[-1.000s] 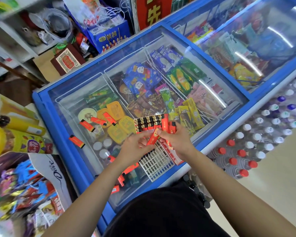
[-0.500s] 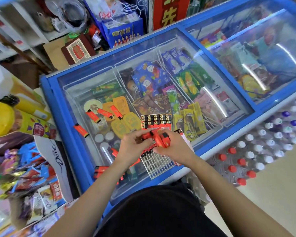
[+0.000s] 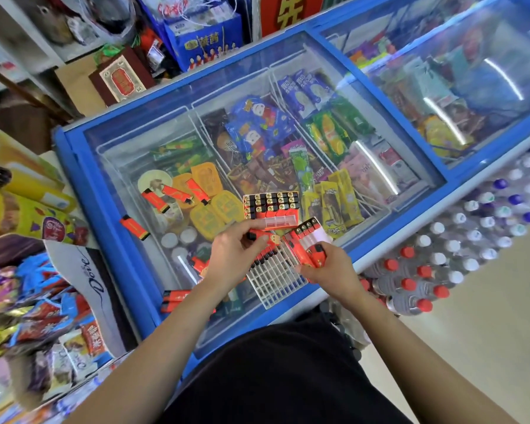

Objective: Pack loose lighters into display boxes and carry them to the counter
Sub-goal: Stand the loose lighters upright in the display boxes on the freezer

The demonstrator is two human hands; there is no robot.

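Observation:
Two display boxes lie on the freezer's glass lid [image 3: 129,166]. The far display box [image 3: 271,208] is packed with red lighters. The near white grid box [image 3: 276,275] holds a few along its far edge. My left hand [image 3: 234,258] pinches a red lighter [image 3: 259,235] over the grid box. My right hand [image 3: 329,266] grips a bunch of red lighters [image 3: 308,250] at the box's right side. Loose lighters [image 3: 173,195] lie scattered on the glass to the left, one lighter [image 3: 134,228] on the blue frame, and more lighters [image 3: 175,299] near my left forearm.
A chest freezer full of ice-cream packs fills the middle. Shrink-wrapped water bottles [image 3: 459,258] are stacked on the floor to the right. A snack display with a Dove box [image 3: 86,276] stands to the left. Shelves and gift boxes [image 3: 120,76] line the back.
Both hands have parted: the right has moved right with its bunch of lighters, the left holds a single lighter over the grid box. The camera has shifted slightly.

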